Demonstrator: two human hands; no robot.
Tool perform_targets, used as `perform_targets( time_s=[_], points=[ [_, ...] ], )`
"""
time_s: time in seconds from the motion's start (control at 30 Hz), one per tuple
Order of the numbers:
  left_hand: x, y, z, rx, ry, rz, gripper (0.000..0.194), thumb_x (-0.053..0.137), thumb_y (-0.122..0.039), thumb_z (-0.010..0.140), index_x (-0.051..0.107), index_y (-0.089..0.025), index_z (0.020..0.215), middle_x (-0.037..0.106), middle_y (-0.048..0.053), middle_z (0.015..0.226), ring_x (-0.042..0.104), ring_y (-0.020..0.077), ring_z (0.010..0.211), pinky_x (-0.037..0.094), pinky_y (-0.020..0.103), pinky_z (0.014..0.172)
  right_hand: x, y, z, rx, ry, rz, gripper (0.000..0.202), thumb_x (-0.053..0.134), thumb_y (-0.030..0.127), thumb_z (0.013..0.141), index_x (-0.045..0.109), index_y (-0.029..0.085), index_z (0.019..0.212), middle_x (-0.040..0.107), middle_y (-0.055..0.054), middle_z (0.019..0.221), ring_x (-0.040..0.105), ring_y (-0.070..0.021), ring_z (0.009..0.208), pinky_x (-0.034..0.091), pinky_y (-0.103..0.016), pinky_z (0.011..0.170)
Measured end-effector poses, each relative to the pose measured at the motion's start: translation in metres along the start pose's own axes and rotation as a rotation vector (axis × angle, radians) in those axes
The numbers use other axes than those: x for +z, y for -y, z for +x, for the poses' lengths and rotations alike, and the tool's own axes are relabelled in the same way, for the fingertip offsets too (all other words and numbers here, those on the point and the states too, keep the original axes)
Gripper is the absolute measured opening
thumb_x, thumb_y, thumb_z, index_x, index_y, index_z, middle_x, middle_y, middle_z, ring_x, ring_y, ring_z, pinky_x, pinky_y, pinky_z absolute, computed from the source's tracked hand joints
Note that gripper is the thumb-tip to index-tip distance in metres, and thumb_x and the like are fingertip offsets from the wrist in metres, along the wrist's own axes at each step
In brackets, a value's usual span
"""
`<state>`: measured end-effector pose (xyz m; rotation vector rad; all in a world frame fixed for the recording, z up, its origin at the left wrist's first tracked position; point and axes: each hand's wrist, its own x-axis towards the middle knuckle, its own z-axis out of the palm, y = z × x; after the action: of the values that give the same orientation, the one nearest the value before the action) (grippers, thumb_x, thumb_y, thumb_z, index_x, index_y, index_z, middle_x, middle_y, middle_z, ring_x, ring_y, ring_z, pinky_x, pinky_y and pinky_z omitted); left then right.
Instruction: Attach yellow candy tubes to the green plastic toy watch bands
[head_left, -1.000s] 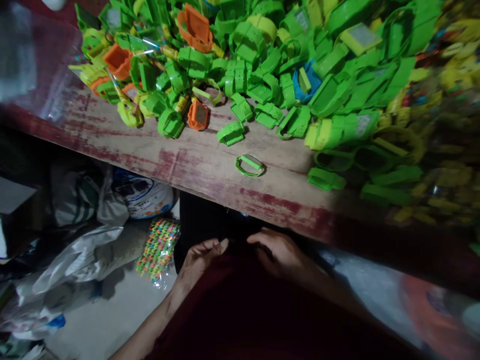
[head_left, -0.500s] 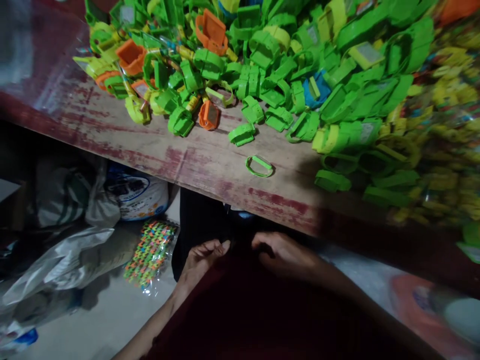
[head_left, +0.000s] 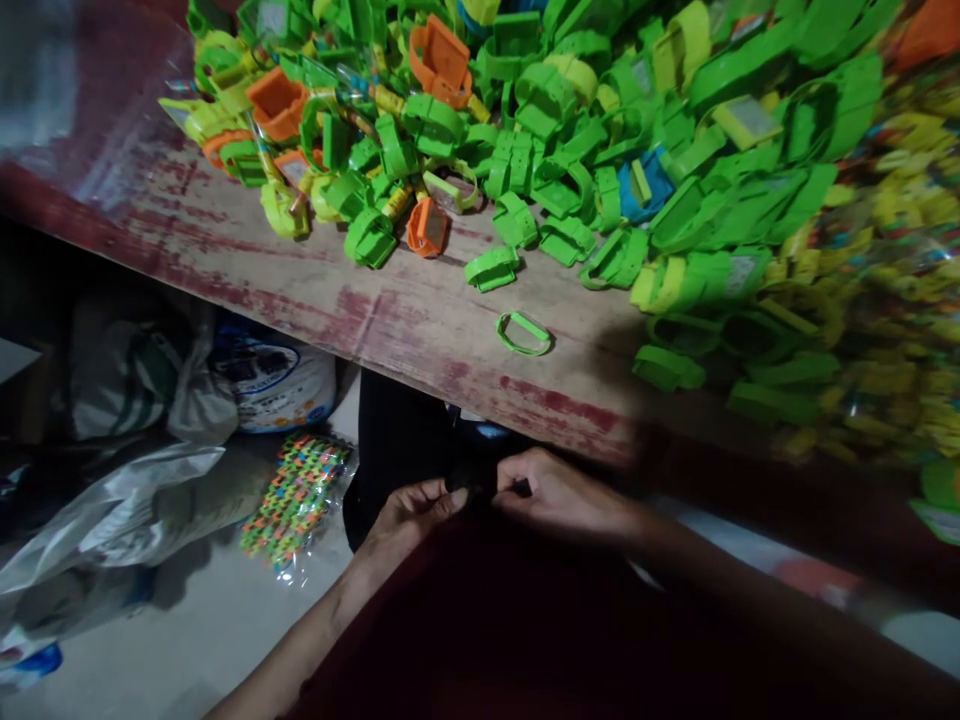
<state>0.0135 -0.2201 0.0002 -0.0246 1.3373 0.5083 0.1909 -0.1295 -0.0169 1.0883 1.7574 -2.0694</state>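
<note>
Below the table edge, over the lap, my left hand [head_left: 418, 508] is closed in a pinch, thumb against fingers, at the hem of a dark red shirt [head_left: 480, 620]. A short way to its right, my right hand [head_left: 559, 492] has its fingers curled and pressed together by the same dark cloth. What either pinch holds is lost in shadow. On the table in front lies a single thin green toy watch [head_left: 523, 333], apart from the heap of green toy watches [head_left: 551, 185] behind it.
The worn wooden table [head_left: 420, 335] has a plastic sheet [head_left: 112, 130] at its left end. Small yellow pieces [head_left: 885, 330] cover its right. On the floor at left are a bag of colourful pieces [head_left: 300, 500], a white-and-blue sack [head_left: 274, 380] and pale plastic bags [head_left: 161, 510].
My right hand has moved slightly left, closer to my left hand, and its fingers have closed. The view has shifted a little; the items on the table lie as before.
</note>
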Motion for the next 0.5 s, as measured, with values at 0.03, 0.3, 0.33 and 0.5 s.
perform_targets(
  time_s=[0.03, 0.3, 0.33, 0.5],
  points=[
    [0.000, 0.001, 0.000, -0.001, 0.006, -0.005, 0.042, 0.084, -0.049, 0.057, 0.067, -0.015, 0.075, 0.056, -0.004, 0.060, 0.041, 0.0065, 0.050, 0.030, 0.019, 0.050, 0.001, -0.001, 0.000, -0.015, -0.026, 0.012, 0.011, 0.052, 0.015, 0.075, 0.062, 0.015, 0.070, 0.060, 0.001, 0.067, 0.048, -0.0101, 0.056, 0.036, -0.021, 0.052],
    [0.007, 0.006, 0.001, 0.040, -0.026, -0.036, 0.042, 0.086, -0.046, 0.057, 0.073, -0.014, 0.082, 0.059, -0.002, 0.062, 0.046, 0.0074, 0.052, 0.034, 0.018, 0.052, 0.003, -0.033, -0.008, -0.046, 0.032, 0.264, 0.021, 0.057, 0.034, 0.082, 0.058, 0.015, 0.073, 0.053, 0.001, 0.068, 0.043, -0.0104, 0.061, 0.035, -0.021, 0.056],
    [0.008, 0.006, 0.002, 0.042, -0.026, -0.039, 0.042, 0.086, -0.045, 0.057, 0.074, -0.014, 0.082, 0.060, -0.001, 0.062, 0.047, 0.0078, 0.053, 0.035, 0.018, 0.052, 0.003, -0.037, -0.009, -0.028, 0.050, 0.318, 0.025, 0.058, 0.038, 0.082, 0.055, 0.015, 0.072, 0.049, 0.001, 0.068, 0.041, -0.0100, 0.061, 0.033, -0.020, 0.055],
    [0.009, 0.005, 0.003, 0.016, -0.060, -0.068, 0.044, 0.088, -0.044, 0.054, 0.074, -0.013, 0.083, 0.062, -0.001, 0.063, 0.050, 0.0081, 0.052, 0.038, 0.018, 0.051, 0.001, -0.034, -0.008, 0.055, 0.100, 0.360, 0.028, 0.055, 0.042, 0.083, 0.052, 0.016, 0.073, 0.048, 0.002, 0.066, 0.040, -0.0091, 0.057, 0.031, -0.020, 0.051]
  ],
)
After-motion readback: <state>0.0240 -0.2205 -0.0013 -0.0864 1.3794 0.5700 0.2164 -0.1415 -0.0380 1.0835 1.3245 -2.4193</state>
